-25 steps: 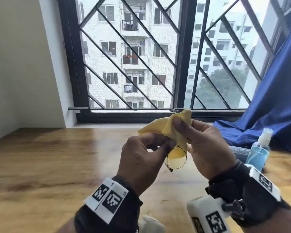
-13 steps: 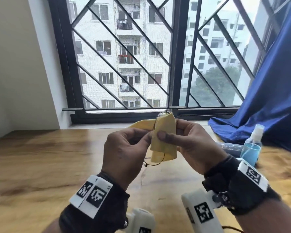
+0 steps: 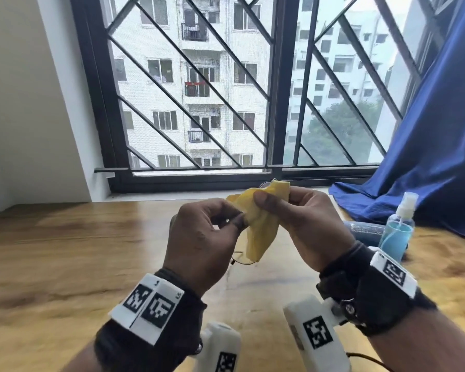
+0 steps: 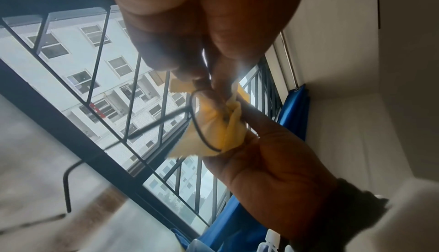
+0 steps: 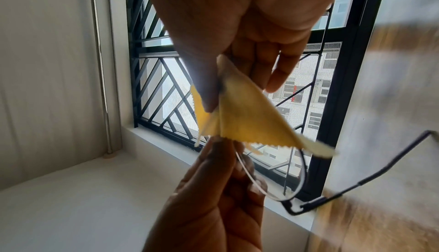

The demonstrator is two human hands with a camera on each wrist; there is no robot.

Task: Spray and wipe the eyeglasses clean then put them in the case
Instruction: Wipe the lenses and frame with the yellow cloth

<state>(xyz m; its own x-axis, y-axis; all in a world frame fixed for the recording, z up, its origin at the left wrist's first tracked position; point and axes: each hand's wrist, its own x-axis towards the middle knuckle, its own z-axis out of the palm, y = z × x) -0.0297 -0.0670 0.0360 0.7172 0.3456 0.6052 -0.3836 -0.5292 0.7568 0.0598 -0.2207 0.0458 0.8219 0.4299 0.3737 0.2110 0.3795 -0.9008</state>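
Two hands hold eyeglasses and a yellow cloth in mid-air at the centre of the frame, in front of a barred window.

The right hand (image 3: 310,226) has its grip clamped on the yellow cloth (image 3: 261,232), thumb in front and fingers behind, pinching it over the upper lens. The left hand (image 3: 202,237) has its grip pinched on the eyeglasses (image 5: 294,184) near the middle of the thin dark wire frame; the lower round lens hangs below the cloth, and one temple arm sticks out toward the right of the right wrist view. Both wrists wear black bands with white marker blocks. Below the hands lies a wooden surface (image 3: 65,251). At the right edge of the head view a spray bottle (image 3: 396,232) of blue liquid stands on it, a dark case (image 3: 363,229) just beside it, and a blue curtain (image 3: 435,157) behind.
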